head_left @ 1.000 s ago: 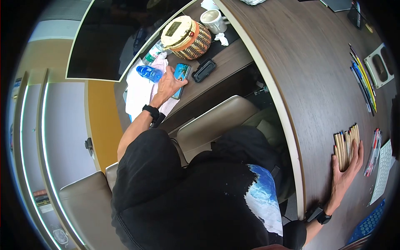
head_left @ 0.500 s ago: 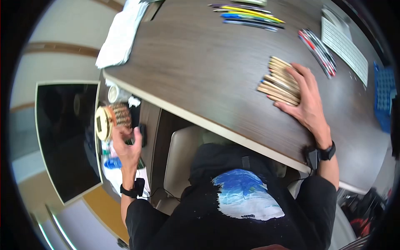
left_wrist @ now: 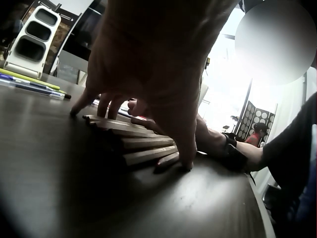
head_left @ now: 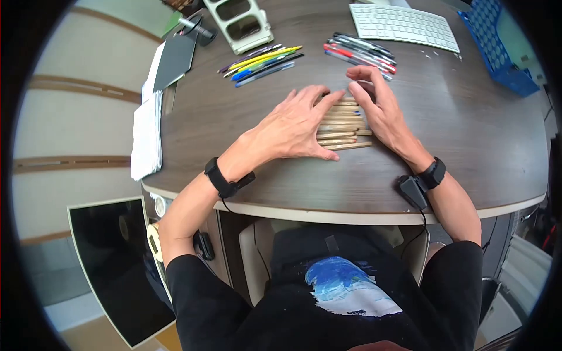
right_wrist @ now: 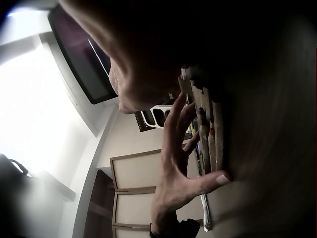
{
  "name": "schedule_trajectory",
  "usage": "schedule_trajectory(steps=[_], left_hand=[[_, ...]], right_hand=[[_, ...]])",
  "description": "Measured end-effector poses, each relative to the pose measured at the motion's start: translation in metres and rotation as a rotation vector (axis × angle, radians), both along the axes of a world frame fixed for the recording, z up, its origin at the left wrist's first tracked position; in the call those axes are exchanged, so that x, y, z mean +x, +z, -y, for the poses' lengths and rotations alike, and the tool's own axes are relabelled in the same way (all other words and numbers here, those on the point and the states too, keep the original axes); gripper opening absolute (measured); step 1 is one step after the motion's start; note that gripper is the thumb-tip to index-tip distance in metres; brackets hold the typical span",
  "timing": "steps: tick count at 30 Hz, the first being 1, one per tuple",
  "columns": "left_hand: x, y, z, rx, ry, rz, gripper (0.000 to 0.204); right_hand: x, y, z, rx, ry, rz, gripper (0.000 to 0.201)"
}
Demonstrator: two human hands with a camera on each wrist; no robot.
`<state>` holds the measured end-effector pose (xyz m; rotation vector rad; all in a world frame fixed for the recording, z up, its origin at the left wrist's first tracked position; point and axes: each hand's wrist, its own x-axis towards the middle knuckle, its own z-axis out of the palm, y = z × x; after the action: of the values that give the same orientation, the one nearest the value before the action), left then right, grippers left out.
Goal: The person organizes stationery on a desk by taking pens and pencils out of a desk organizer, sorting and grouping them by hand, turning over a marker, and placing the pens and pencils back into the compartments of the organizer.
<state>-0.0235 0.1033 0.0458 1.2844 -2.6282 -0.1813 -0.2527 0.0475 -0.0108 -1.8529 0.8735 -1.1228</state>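
Observation:
A row of wooden pencils (head_left: pixel 342 125) lies flat on the desk between the two hands, their ends uneven. My left hand (head_left: pixel 295 124) arches over the left ends with fingers spread, thumb on the near side and fingertips toward the far side. In the left wrist view the thumb (left_wrist: pixel 187 151) stands on the desk right beside the nearest pencil. My right hand (head_left: pixel 383 114) stands on edge at the right ends, fingers loosely bent and thumb near the far corner of the row. Its palm side is dark in the right wrist view.
Beyond the pencils lie colored pens (head_left: pixel 263 64) on the left and red and black pens (head_left: pixel 362 54) on the right. Farther back are a white holder (head_left: pixel 239 26), a keyboard (head_left: pixel 404 26) and a blue basket (head_left: pixel 497 55). Papers (head_left: pixel 147 136) lie at the left edge.
The left hand has left the side shelf with the phone and basket and come over to the pencils. The right hand has loosened from around the pencils to their right ends. The head view has turned.

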Motion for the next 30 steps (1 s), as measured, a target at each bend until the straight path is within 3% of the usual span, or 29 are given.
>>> schedule_trajectory(steps=[2, 6, 15, 17, 26, 30], left_hand=[[-0.001, 0.007, 0.013, 0.195, -0.017, 0.058, 0.108], [-0.010, 0.014, 0.020, 0.215, -0.043, 0.094, 0.106], [-0.024, 0.014, 0.016, 0.215, -0.020, 0.226, 0.087], [-0.019, 0.004, 0.014, 0.091, -0.026, 0.189, 0.080], [-0.012, 0.004, 0.010, 0.141, -0.061, 0.190, 0.081], [-0.012, 0.006, 0.008, 0.173, 0.030, 0.136, 0.079]], right_hand=[[0.002, 0.002, -0.001, 0.246, -0.009, 0.179, 0.048], [0.004, -0.003, 0.002, 0.118, 0.004, 0.139, 0.049], [-0.011, 0.002, 0.008, 0.165, 0.012, 0.131, 0.052], [-0.011, -0.001, 0.009, 0.174, 0.016, 0.135, 0.052], [-0.019, -0.001, 0.009, 0.091, 0.004, 0.078, 0.042], [-0.019, 0.001, 0.011, 0.142, 0.016, 0.067, 0.043]])
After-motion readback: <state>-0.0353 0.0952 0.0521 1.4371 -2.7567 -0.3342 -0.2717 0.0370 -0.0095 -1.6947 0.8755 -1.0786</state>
